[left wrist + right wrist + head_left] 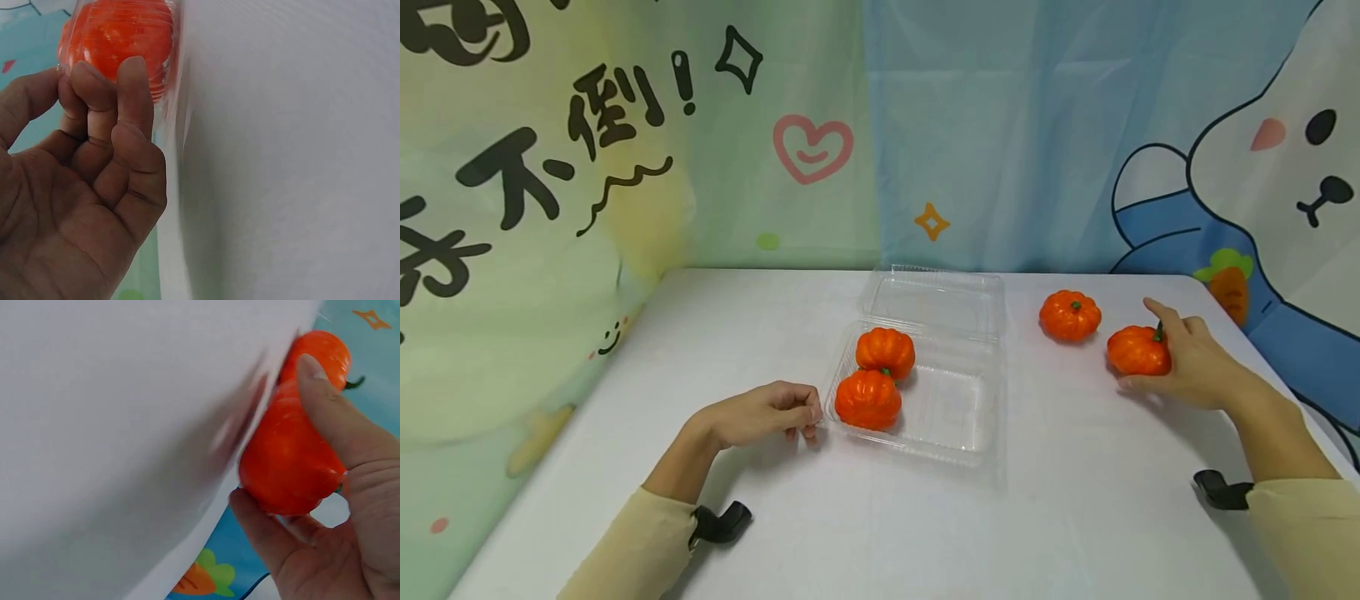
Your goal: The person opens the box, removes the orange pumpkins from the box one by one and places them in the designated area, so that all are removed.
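Observation:
The left hand (763,414) is at the near left corner of a clear plastic clamshell box (947,408), whose lid lies folded back. Its thumb and index finger pinch the box's rim in the left wrist view. Two small orange pumpkins (868,400) sit in the box's left half, one behind the other. At the right of the table, the right hand (1206,367) grips another orange pumpkin (1135,352) with a green stem. Its thumb and fingers lie on opposite sides of this pumpkin (287,456), seen close up in the right wrist view.
One more orange pumpkin (1070,316) stands on the white table (1060,517), just left of and behind the gripped one. A printed cloth (1000,125) hangs along the back and sides. Each forearm bears a black strap (722,523) near the sleeve end.

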A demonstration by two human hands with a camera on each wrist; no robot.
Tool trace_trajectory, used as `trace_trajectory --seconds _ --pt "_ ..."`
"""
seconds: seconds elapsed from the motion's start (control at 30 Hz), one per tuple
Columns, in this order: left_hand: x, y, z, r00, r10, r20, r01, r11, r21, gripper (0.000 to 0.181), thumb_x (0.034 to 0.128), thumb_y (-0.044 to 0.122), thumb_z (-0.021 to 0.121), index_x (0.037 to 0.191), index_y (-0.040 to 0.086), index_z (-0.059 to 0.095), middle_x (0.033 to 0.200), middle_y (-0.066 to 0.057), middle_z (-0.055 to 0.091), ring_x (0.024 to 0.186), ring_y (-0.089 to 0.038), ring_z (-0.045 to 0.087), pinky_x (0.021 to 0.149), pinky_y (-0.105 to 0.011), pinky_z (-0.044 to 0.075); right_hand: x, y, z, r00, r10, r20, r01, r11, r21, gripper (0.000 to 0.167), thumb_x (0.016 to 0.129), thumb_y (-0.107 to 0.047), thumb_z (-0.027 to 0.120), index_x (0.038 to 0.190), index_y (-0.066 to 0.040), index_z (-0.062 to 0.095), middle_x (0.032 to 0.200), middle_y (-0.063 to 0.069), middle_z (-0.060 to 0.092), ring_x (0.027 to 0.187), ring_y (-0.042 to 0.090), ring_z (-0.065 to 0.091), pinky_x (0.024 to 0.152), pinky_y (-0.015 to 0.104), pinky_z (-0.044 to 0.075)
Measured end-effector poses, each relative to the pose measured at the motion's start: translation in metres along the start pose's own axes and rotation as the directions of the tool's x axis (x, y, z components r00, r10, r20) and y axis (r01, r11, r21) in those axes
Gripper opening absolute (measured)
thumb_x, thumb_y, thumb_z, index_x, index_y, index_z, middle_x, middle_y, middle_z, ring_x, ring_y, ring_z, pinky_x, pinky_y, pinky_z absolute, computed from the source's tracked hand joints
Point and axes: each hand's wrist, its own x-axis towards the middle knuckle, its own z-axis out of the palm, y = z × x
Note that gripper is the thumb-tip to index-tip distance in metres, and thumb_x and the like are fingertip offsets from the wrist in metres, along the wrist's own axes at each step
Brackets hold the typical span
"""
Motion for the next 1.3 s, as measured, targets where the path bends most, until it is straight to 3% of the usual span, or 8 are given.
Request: trace_trajectory --seconds 0.27,0.5,0.7,0.87,0.97,1.1,1.3 --pt "-0.003 0.002 -0.002 1.000 -0.013 0.007 0.013 1.000 0.012 0.018 0.1049 0.016 0.051 0.097 0.004 0.061 0.095 -0.013 0.071 0.094 -0.029 0.066 0.080 -0.032 0.052 -0.002 0.004 0.004 0.998 0.031 0.050 -0.032 0.999 0.016 0.136 0.080 -0.056 0.083 0.160 -0.003 -0.013 0.139 0.050 0.012 0.118 0.068 0.031 0.093 0.079 0.038" --pt "-0.003 0.004 -0.001 1.000 -0.015 0.001 0.015 1.000 -0.001 0.019 0.1055 0.017 0.053 0.096 0.003 0.061 0.094 -0.014 0.071 0.094 -0.029 0.065 0.080 -0.032 0.052 -0.007 -0.001 0.001 0.999 0.016 0.042 -0.017 1.000 0.004 0.137 0.079 -0.055 0.084 0.160 -0.003 -0.013 0.142 0.052 0.006 0.121 0.069 0.026 0.094 0.081 0.035" --pt "0.000 0.004 0.002 1.000 -0.013 -0.014 0.013 1.000 0.021 0.018 0.1050 0.017 0.053 0.096 0.004 0.061 0.094 -0.014 0.072 0.094 -0.028 0.066 0.080 -0.032 0.052 -0.009 -0.006 -0.003 0.997 -0.053 -0.064 0.052 0.998 -0.024 0.134 0.076 -0.048 0.088 0.163 -0.009 -0.007 0.149 0.048 0.006 0.129 0.068 0.018 0.093 0.086 0.028" --pt "0.000 0.003 0.001 0.999 -0.019 -0.030 0.020 0.999 0.035 0.018 0.1035 0.016 0.052 0.095 0.004 0.062 0.093 -0.013 0.072 0.094 -0.027 0.066 0.080 -0.033 0.051 -0.004 -0.017 0.004 0.974 -0.124 -0.191 0.112 0.991 -0.071 0.131 0.072 -0.044 0.092 0.165 -0.015 0.005 0.150 0.042 0.019 0.133 0.062 0.019 0.099 0.085 0.020" --pt "-0.001 0.003 0.002 1.000 -0.021 -0.020 0.022 0.999 0.026 0.018 0.1027 0.015 0.052 0.094 0.003 0.062 0.093 -0.013 0.072 0.094 -0.027 0.065 0.079 -0.033 0.051 -0.001 -0.026 0.005 0.963 -0.129 -0.239 0.115 0.991 -0.072 0.123 0.075 -0.044 0.089 0.165 -0.017 0.010 0.152 0.039 0.018 0.139 0.062 0.012 0.101 0.084 0.010" --pt "-0.001 0.002 0.002 0.999 -0.022 -0.027 0.022 1.000 0.022 0.018 0.1021 0.014 0.051 0.094 0.003 0.063 0.092 -0.014 0.071 0.093 -0.028 0.065 0.079 -0.033 0.051 0.003 -0.039 0.000 0.954 -0.118 -0.276 0.106 0.993 -0.057 0.112 0.083 -0.045 0.082 0.164 -0.015 0.012 0.156 0.036 0.014 0.146 0.060 -0.001 0.100 0.084 0.003" --pt "0.000 0.003 0.002 0.999 -0.023 -0.035 0.024 0.999 0.026 0.018 0.1025 0.015 0.051 0.095 0.003 0.064 0.092 -0.013 0.071 0.092 -0.027 0.064 0.079 -0.033 0.051 0.006 -0.052 -0.010 0.949 -0.110 -0.295 0.101 0.994 -0.044 0.102 0.089 -0.043 0.077 0.164 -0.011 0.015 0.155 0.038 0.017 0.146 0.060 0.003 0.103 0.084 0.006"
